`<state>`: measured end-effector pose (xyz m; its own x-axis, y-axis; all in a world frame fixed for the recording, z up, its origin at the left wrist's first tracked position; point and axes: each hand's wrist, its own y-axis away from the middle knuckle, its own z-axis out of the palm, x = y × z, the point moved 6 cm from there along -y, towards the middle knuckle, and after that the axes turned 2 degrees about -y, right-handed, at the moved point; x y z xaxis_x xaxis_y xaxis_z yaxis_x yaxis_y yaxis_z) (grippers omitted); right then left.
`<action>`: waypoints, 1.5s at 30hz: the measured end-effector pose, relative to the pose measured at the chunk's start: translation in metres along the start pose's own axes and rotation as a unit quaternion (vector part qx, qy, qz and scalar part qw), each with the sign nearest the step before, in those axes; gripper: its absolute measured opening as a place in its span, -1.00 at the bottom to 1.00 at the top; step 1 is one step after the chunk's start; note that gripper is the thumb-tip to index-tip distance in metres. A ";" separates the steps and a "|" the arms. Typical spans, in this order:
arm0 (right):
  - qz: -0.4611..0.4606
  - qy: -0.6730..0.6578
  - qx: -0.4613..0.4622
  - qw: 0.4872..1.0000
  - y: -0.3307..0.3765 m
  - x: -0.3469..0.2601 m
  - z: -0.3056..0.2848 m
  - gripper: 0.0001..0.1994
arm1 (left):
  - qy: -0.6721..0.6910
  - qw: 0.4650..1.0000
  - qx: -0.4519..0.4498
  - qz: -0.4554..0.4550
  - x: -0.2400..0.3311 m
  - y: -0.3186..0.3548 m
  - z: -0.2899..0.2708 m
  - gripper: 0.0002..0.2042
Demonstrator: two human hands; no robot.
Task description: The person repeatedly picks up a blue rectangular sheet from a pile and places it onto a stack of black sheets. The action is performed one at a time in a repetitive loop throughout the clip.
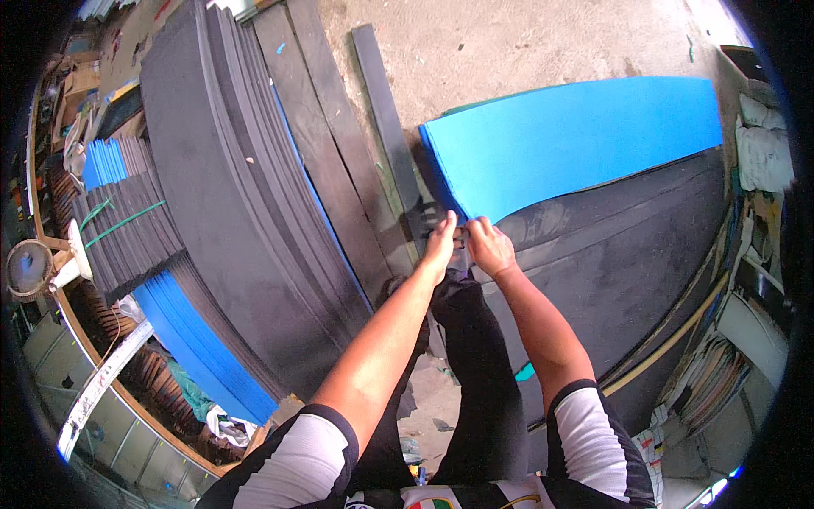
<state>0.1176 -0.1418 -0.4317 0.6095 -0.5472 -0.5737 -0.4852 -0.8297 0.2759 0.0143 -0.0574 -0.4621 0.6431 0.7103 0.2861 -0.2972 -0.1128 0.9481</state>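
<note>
A long stack of bright blue foam sheets (585,140) lies to the right, several layers showing along its left edge. At its near left corner my two hands meet. My left hand (440,243) is closed with the thumb up against that corner. Beside it, my right hand (492,246) pinches the same corner from the right, fingers curled under. The sheets rest on a broad black sheet (619,229), which spreads toward my right leg. What lies under my fingers is partly hidden, so I cannot tell how many layers they hold.
To the left stand big stacks of black sheets (212,195) and blue sheets (199,348). Dark planks (326,127) and a narrow black strip (381,110) run away from me over the concrete floor (526,42). A fan (30,270) is at the far left, white sacks (763,148) at the right.
</note>
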 end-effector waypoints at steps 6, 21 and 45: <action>0.068 -0.076 0.119 0.988 0.030 -0.019 -0.085 -0.58 | -0.065 0.993 0.050 0.090 0.050 0.034 0.061 -0.56; 0.091 0.141 0.156 0.974 0.070 0.004 -0.286 -0.39 | 0.195 0.978 -0.056 -0.050 0.122 0.336 -0.094 -0.63; -0.129 0.016 0.023 0.991 0.088 -0.163 -0.295 -0.64 | -0.782 0.553 0.140 0.250 0.185 0.478 -0.037 -0.76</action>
<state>0.1604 -0.1581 -0.0859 0.7357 -0.3220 -0.5959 -0.3384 -0.9368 0.0884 -0.0352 0.0456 0.0385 0.4184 -0.9043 0.0852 -0.7341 -0.2814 0.6179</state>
